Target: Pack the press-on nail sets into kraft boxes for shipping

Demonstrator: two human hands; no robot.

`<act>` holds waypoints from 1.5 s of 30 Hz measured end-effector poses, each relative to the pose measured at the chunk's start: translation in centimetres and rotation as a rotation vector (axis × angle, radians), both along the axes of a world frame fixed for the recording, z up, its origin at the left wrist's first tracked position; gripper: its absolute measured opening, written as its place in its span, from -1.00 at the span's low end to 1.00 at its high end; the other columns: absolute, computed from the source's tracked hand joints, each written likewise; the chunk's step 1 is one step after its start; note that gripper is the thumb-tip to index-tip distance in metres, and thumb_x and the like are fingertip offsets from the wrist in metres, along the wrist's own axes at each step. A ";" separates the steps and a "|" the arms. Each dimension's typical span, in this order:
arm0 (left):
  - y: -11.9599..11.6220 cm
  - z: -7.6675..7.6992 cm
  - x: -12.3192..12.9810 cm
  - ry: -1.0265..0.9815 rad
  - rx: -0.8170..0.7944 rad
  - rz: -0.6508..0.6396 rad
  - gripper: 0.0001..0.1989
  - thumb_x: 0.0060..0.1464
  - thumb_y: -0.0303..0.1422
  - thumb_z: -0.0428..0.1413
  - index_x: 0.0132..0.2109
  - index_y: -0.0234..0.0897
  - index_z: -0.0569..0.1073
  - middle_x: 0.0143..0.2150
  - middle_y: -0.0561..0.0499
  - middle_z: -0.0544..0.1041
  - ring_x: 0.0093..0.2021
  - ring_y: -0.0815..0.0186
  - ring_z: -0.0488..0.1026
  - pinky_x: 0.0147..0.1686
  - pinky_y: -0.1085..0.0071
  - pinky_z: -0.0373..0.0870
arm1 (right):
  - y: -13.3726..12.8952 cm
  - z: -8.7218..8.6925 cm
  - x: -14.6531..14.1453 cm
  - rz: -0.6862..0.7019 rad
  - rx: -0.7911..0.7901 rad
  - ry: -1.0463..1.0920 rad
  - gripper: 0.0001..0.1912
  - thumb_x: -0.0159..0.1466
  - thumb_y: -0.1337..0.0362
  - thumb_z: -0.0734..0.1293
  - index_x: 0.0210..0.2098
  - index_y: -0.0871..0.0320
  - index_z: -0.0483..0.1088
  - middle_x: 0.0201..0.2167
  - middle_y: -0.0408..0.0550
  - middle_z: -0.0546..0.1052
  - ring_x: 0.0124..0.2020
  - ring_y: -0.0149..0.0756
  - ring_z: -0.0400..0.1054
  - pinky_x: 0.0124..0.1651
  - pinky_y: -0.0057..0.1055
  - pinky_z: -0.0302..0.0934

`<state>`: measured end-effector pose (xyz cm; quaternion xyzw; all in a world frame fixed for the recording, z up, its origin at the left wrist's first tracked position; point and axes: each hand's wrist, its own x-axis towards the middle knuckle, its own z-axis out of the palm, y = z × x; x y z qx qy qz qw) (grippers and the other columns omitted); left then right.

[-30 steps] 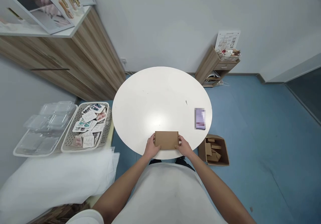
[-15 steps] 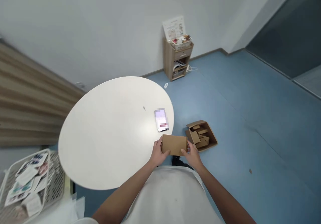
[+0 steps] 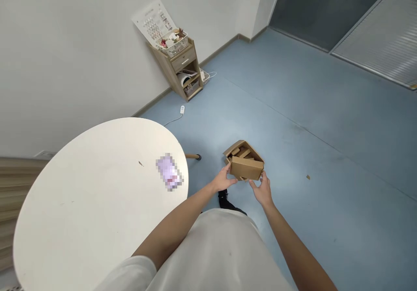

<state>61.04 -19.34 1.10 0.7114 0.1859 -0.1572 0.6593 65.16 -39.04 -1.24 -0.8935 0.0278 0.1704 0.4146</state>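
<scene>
A small closed brown cardboard box (image 3: 246, 168) is at the near side of an open brown carton (image 3: 256, 151) on the floor, covering part of its opening. Smaller cardboard pieces (image 3: 243, 153) show inside the carton. My left hand (image 3: 224, 180) is at the small box's left edge, thumb and fingers spread. By its lower right corner is my right hand (image 3: 262, 190), also with fingers apart. Neither hand is wrapped round the box, though whether fingertips still touch it is hard to tell.
To the left stands a round white table (image 3: 97, 204) with a pixelated phone-like object (image 3: 169, 172) near its right edge. Against the wall is a wooden cabinet (image 3: 184, 61) with a white basket (image 3: 174, 43) on top. My dark shoe (image 3: 223, 197) is below the carton.
The small box has moved from in front of my body to the carton, and my fingers have opened from it. The view has turned right, shifting table and cabinet left.
</scene>
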 end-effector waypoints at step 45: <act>6.3 2.7 -46.7 0.166 0.142 1.550 -0.66 -0.07 -0.27 0.06 -0.10 -0.27 0.37 -0.17 -0.09 0.44 -0.27 0.31 0.41 -0.23 0.35 0.35 | 30.6 7.1 -32.5 1.881 0.051 0.339 -0.66 0.13 0.20 0.18 -0.10 0.07 0.30 -0.19 -0.06 0.45 -0.31 -0.36 0.35 -0.19 -0.31 0.25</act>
